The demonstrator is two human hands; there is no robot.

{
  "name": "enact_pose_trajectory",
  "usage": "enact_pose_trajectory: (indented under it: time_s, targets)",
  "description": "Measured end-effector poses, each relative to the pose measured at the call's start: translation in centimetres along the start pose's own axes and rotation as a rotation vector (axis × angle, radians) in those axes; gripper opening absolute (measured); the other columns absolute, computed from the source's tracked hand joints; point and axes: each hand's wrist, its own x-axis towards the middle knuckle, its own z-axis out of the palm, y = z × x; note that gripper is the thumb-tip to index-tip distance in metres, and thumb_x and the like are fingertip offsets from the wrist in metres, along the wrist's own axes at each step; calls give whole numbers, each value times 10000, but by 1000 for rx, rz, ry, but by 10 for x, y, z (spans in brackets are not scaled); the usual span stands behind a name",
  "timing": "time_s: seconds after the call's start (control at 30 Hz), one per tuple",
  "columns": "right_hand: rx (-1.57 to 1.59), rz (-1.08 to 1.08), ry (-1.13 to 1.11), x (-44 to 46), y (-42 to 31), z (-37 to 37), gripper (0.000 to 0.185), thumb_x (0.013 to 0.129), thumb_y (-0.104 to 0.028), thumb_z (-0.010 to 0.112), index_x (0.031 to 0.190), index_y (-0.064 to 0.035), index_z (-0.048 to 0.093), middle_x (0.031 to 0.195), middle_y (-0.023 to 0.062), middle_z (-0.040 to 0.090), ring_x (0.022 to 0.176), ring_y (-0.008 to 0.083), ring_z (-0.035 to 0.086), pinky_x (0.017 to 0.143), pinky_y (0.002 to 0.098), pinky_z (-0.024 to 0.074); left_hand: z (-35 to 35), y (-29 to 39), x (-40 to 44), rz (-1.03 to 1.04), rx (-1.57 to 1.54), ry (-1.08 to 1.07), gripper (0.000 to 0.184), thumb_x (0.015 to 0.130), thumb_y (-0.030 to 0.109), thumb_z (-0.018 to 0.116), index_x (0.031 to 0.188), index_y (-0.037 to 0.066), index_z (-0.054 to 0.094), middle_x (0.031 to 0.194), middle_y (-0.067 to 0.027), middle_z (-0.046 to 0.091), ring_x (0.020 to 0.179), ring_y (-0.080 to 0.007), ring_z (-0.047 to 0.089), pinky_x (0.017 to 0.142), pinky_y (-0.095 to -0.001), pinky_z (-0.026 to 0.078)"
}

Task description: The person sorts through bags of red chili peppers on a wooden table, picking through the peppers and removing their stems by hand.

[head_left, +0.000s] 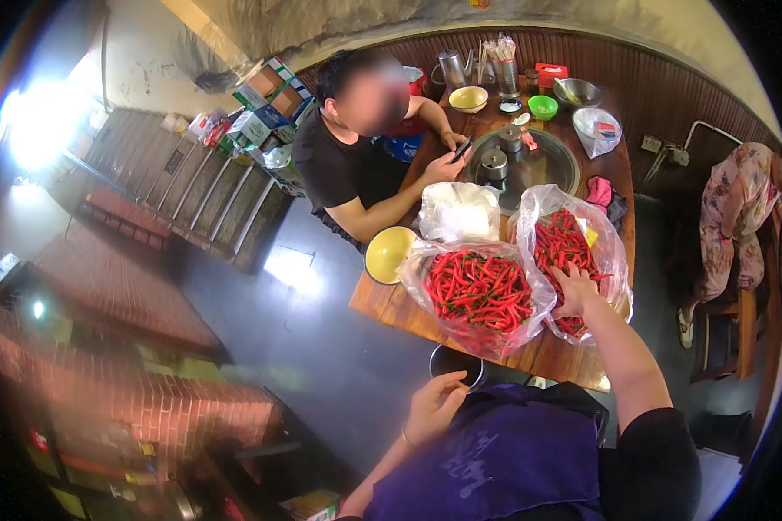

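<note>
Two clear plastic bags of red chili peppers stand open on the wooden table in front of me. My right hand (573, 291) reaches into the right bag (617, 300), its fingers spread over the chili peppers (558, 239) there. More chili peppers (478, 291) fill the left bag (415, 265), which neither hand touches. Low by my body, my left hand (434, 406) is beside a dark bucket (447, 358) below the table edge. Its thumb and fingers come together in a pinch; anything between them is too small to make out.
Across the wooden table (378, 300), a person (343, 165) holds a phone (462, 149). A yellow bowl (389, 253), a white plastic bag (460, 211) and a round metal tray (558, 165) surround the chili bags. Another person (738, 208) is at the right.
</note>
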Motion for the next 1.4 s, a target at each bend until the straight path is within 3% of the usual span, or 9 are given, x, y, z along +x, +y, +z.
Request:
enact_pose_trajectory:
  time_s: [0.33,0.63,1.03,1.13,1.27,1.37,1.4]
  targets:
    - [-21,20,-66,10,-3,-11,1252,493,-465,895,1512,-285,189,1541,197,192,1352,450,306,1047,514,399,2,-4,-2,-2,10,1,291,923,101,609,1194,-3,593,964,-71,684,899,-112,634,818,-255,504]
    - [-56,29,-108,9,-10,-15,1091,518,-437,893,1433,-206,346,1398,158,368,1268,397,418,1003,505,443,2,0,-5,11,-1,17,288,923,96,607,1192,-6,593,958,-79,688,899,-121,643,810,-258,510]
    - [-40,86,-86,16,-13,-10,1025,560,-466,863,1417,-211,364,1372,162,381,1251,395,441,978,498,465,1,-9,-7,-3,-41,-20,297,925,97,612,1205,1,583,967,-65,681,894,-101,631,800,-239,500]
    - [0,77,-12,21,-11,-5,872,610,-246,812,1382,-200,410,1351,194,398,1196,426,484,965,484,475,3,-15,-7,8,-22,-33,301,924,97,613,1209,7,582,961,-61,680,891,-97,627,798,-236,497]
    - [-12,77,-1,18,-11,-8,802,619,-67,694,1365,-208,434,1340,181,408,1200,413,483,952,463,489,3,-11,-6,22,-41,-58,303,925,100,612,1213,12,584,958,-62,680,888,-99,628,803,-239,499]
    - [-45,66,38,28,-7,5,814,619,-128,741,1368,-208,433,1341,175,404,1242,425,443,937,500,492,3,-9,-6,5,-61,-60,307,924,105,609,1215,12,584,966,-66,678,902,-105,629,822,-252,501]
    - [-66,70,24,31,-8,7,813,626,-231,758,1370,-200,434,1367,177,383,1280,428,399,953,527,470,4,-9,-7,-8,-88,-61,309,923,109,608,1215,12,584,976,-69,677,916,-107,629,840,-262,500]
